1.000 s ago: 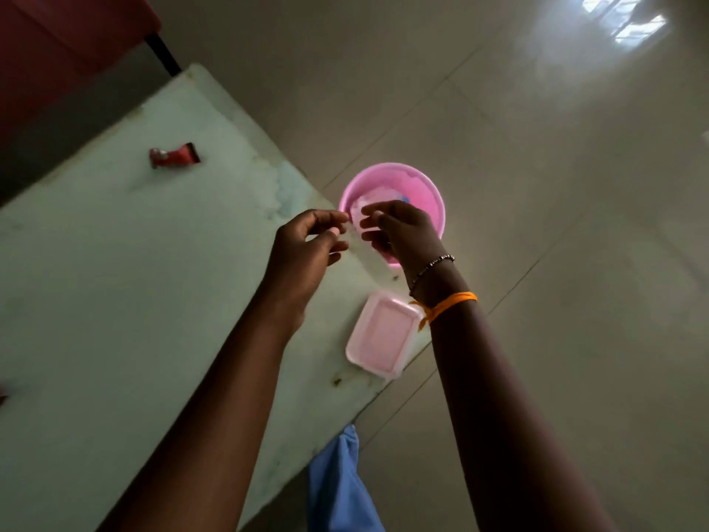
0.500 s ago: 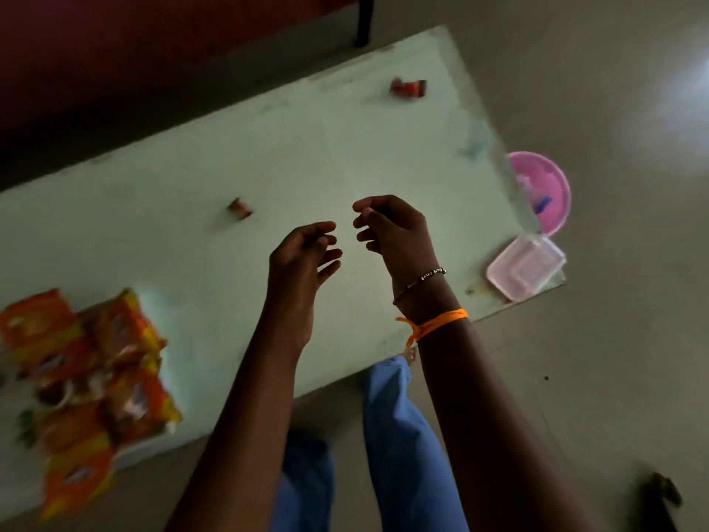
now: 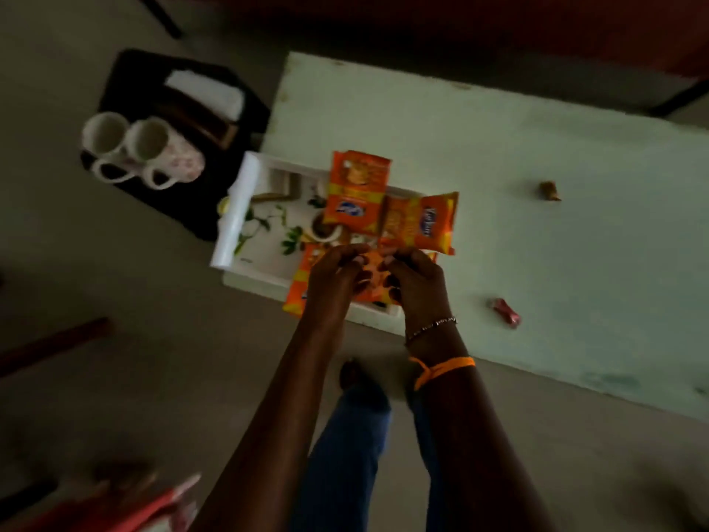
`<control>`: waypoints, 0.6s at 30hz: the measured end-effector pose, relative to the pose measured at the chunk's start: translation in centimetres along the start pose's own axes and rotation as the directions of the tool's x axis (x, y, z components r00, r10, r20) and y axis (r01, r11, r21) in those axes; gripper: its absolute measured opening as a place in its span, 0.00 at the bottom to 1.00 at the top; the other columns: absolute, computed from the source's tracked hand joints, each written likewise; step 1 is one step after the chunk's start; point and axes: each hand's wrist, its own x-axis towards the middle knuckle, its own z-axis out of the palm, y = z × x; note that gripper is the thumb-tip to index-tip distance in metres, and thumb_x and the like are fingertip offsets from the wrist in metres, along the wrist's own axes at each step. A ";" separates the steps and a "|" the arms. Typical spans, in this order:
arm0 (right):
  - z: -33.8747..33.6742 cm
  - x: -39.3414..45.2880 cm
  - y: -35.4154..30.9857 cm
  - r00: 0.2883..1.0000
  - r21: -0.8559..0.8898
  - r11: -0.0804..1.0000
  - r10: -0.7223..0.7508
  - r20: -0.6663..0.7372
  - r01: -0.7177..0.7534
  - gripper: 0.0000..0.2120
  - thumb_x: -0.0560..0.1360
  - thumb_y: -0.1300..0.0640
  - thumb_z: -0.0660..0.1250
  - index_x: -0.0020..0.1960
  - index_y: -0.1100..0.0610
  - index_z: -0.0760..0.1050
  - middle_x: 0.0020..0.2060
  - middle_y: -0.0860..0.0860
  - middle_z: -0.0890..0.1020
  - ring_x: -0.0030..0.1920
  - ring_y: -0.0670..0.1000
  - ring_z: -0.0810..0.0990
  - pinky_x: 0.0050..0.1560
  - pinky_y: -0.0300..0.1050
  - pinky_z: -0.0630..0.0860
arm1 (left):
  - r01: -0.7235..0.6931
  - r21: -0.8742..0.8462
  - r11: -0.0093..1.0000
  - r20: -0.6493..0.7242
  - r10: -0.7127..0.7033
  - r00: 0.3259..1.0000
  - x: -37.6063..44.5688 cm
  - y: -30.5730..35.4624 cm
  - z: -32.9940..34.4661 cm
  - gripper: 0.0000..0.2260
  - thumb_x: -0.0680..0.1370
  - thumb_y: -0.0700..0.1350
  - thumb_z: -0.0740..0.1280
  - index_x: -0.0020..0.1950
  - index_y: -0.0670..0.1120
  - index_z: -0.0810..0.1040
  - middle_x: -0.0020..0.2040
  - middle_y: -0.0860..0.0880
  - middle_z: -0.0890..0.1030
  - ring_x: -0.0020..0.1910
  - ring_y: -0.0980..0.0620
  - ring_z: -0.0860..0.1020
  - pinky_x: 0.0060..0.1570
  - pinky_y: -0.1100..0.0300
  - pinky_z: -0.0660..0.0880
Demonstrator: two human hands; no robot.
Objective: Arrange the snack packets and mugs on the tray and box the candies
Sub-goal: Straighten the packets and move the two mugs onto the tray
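Observation:
A white tray [image 3: 261, 240] with a leaf print sits on the left end of the pale green table [image 3: 498, 140]. Two orange snack packets [image 3: 358, 190] [image 3: 422, 222] lie on its far side. A third orange packet [image 3: 301, 289] lies at the tray's near edge, with my left hand [image 3: 333, 282] and my right hand [image 3: 416, 282] both curled on its top edge. Two white mugs [image 3: 105, 136] [image 3: 153, 144] lie side by side on a black stool left of the table. A brown candy [image 3: 549, 190] and a red candy [image 3: 504, 312] lie on the table to the right.
The black stool [image 3: 230, 120] also carries a folded white cloth [image 3: 207, 94]. My legs in blue trousers [image 3: 345, 455] stand by the table's near edge. A blurred red and white object [image 3: 145, 508] is at the bottom left. Dark red furniture [image 3: 460, 21] runs behind the table.
The view has swung left, from the pink bowl and lidded box at the table's right end to the tray. Both hands, empty before, now rest on a snack packet.

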 end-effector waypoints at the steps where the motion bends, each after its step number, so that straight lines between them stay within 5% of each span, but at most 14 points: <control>1: 1.6 -0.1 0.5 1.000 -0.036 0.999 0.001 0.030 0.000 0.08 0.75 0.71 0.59 0.42 0.62 0.73 0.31 0.52 0.74 0.26 0.43 0.75 0.26 0.31 0.70 | -0.010 0.002 1.000 -0.026 0.010 1.000 0.0 0.1 -1.6 0.08 0.78 0.37 0.60 0.48 0.46 0.77 0.42 0.47 0.79 0.42 0.51 0.78 0.40 0.64 0.76; 7: 7.7 0.7 1.3 0.989 -0.189 0.981 -0.013 0.147 0.041 0.11 0.75 0.69 0.62 0.38 0.56 0.74 0.29 0.50 0.74 0.23 0.36 0.73 0.24 0.26 0.67 | -0.001 0.004 1.000 -0.178 0.001 0.984 0.3 1.3 -8.3 0.08 0.78 0.38 0.60 0.51 0.44 0.78 0.44 0.48 0.79 0.42 0.51 0.78 0.39 0.66 0.76; 12: 12.1 2.0 1.1 0.961 -0.279 0.957 0.004 0.278 0.077 0.08 0.75 0.67 0.62 0.51 0.70 0.75 0.32 0.49 0.75 0.28 0.38 0.74 0.26 0.24 0.68 | -0.034 -0.154 0.987 -0.251 -0.006 0.968 2.5 1.9 -11.8 0.08 0.78 0.37 0.60 0.49 0.44 0.77 0.42 0.49 0.78 0.41 0.53 0.78 0.38 0.65 0.76; 18: 19.2 4.7 1.6 0.950 -0.354 0.934 0.071 0.304 0.043 0.05 0.75 0.66 0.62 0.47 0.64 0.76 0.34 0.49 0.76 0.33 0.43 0.72 0.24 0.24 0.67 | -0.047 -0.257 0.965 -0.302 -0.034 0.953 6.1 3.0 -17.8 0.09 0.78 0.37 0.59 0.48 0.48 0.77 0.44 0.50 0.78 0.42 0.53 0.78 0.40 0.66 0.77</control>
